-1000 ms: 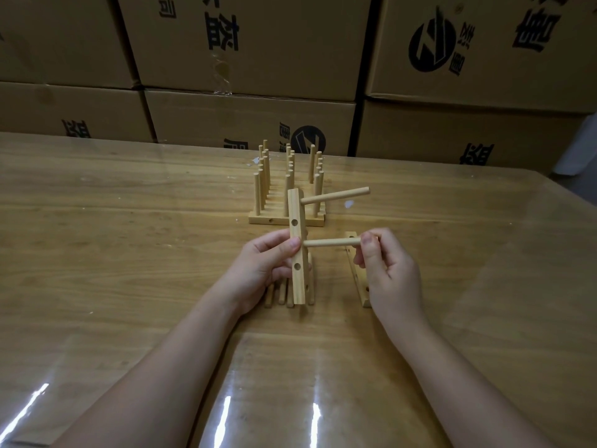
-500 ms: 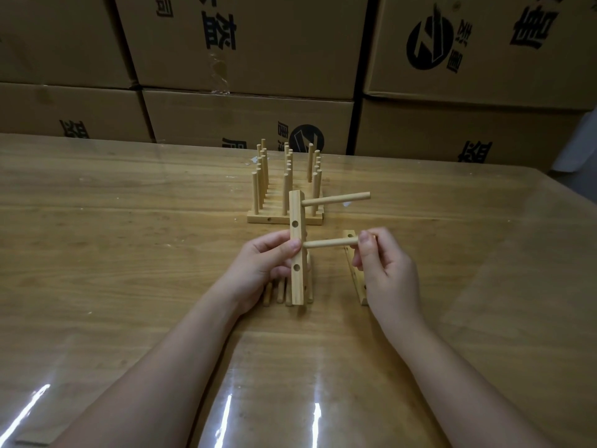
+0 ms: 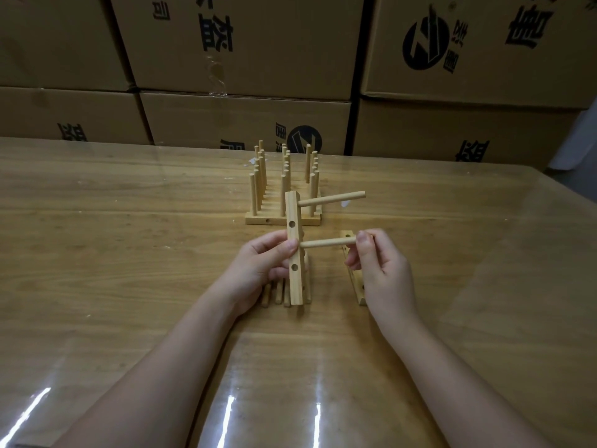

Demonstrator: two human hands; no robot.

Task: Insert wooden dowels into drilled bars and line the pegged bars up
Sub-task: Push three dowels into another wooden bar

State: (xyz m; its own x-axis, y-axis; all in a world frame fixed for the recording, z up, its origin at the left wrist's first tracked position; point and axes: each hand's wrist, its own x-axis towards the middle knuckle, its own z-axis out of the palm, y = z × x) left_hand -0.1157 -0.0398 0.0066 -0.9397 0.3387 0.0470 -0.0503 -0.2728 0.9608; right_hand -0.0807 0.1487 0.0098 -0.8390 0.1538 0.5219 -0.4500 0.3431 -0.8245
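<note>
Observed left hand point(image 3: 258, 270) gripping drilled bar point(image 3: 294, 253) above table point(image 3: 129, 253), right hand point(image 3: 382, 273) pinching dowel point(image 3: 326, 243) meeting its side. Noted loose dowels point(image 3: 277, 294) beneath, spare bar point(image 3: 352, 276) partly hidden by right hand, pegged bars point(image 3: 284, 202) lined up beyond.

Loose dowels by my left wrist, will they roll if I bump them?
Probably: the loose dowels are round sticks lying flat on the glossy table, so they'd likely roll sideways. Short, straight wood suggests stiff and light.
</note>
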